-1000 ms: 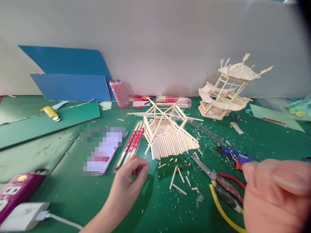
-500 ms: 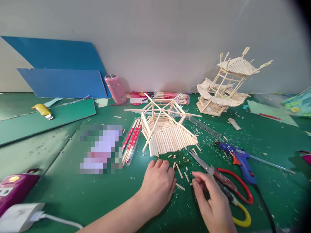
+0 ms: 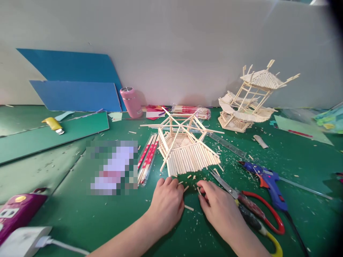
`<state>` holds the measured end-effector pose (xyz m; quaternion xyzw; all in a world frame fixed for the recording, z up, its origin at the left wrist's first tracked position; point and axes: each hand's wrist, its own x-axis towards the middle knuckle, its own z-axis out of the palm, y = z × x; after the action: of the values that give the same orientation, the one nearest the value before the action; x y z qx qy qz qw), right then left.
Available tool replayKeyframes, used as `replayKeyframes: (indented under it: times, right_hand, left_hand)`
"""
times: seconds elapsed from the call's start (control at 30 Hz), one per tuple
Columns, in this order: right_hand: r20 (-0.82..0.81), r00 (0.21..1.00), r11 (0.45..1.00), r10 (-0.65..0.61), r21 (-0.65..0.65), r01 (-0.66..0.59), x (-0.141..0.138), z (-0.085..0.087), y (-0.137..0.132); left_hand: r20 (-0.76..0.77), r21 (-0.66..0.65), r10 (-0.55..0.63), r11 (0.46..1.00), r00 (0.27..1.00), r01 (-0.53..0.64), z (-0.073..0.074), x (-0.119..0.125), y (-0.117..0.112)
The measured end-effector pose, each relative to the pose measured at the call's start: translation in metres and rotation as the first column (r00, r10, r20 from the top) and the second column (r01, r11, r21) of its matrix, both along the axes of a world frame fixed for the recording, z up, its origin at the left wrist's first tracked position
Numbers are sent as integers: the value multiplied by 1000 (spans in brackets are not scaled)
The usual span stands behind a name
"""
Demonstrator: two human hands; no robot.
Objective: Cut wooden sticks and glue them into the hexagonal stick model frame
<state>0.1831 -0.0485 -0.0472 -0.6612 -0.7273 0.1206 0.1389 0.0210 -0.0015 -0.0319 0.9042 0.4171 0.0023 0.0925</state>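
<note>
My left hand (image 3: 167, 204) rests knuckles-up on the green mat (image 3: 80, 207), fingers curled over short cut wooden sticks (image 3: 189, 207). My right hand (image 3: 219, 208) lies beside it, fingertips pinched on a small stick piece near the mat. Just beyond both hands stands a half-built stick roof frame (image 3: 184, 148) with a row of sticks along its front. What the left fingers hold is hidden.
Red-handled pliers and yellow-handled cutters (image 3: 257, 214) lie right of my right hand, then a blue glue gun (image 3: 270, 180) and a metal ruler (image 3: 227, 144). A finished stick pagoda (image 3: 249, 100) stands at the back right. Packed chopsticks (image 3: 147, 159), a pink cup (image 3: 131, 101), and a power strip (image 3: 16, 210) lie to the left.
My right hand came down from close to the camera to the mat. Both hands have closed in on the loose stick pieces in front of the roof frame.
</note>
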Motion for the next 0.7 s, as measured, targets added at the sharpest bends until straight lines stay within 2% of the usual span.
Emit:
replayKeyframes:
  times: [0.2, 0.33, 0.43, 0.5, 0.53, 0.57, 0.6, 0.63, 0.67, 0.7]
  right_hand:
    - [211, 969, 983, 126, -155, -94, -9, 15, 15]
    - [217, 960, 970, 178, -205, -134, -13, 19, 22]
    - [123, 976, 966, 180, -211, -151, -9, 24, 21]
    - [18, 984, 961, 179, -218, -171, -4, 30, 17]
    - [-105, 982, 957, 158, -227, -179, -2, 33, 15]
    - [-280, 954, 953, 110, -242, -181, 0, 36, 13]
    - [-483, 875, 950, 32, -258, -177, 1, 39, 10]
    - [-675, 735, 946, -66, -276, -168, 1, 41, 8]
    - [-820, 550, 944, -158, -289, -159, 1, 43, 6]
    - [-903, 368, 944, -222, -294, -149, 0, 45, 4]
  left_hand:
    - [54, -13, 40, 999, 998, -39, 10, -17, -2]
    - [153, -49, 36, 998, 988, -29, 13, -22, -10]
    - [374, -146, 78, 989, 924, -25, 17, -22, -18]
    - [516, -313, 210, 949, 830, -45, 21, -20, -22]
    - [565, -442, 314, 896, 763, -42, 24, -19, -23]
    - [585, -593, 443, 805, 679, -14, 27, -18, -23]
    - [586, -724, 567, 687, 579, 60, 30, -17, -23]
    - [562, -811, 676, 564, 476, 157, 32, -16, -22]
    - [526, -850, 764, 462, 374, 253, 34, -16, -22]
    - [492, -854, 823, 393, 285, 341, 34, -15, -21]
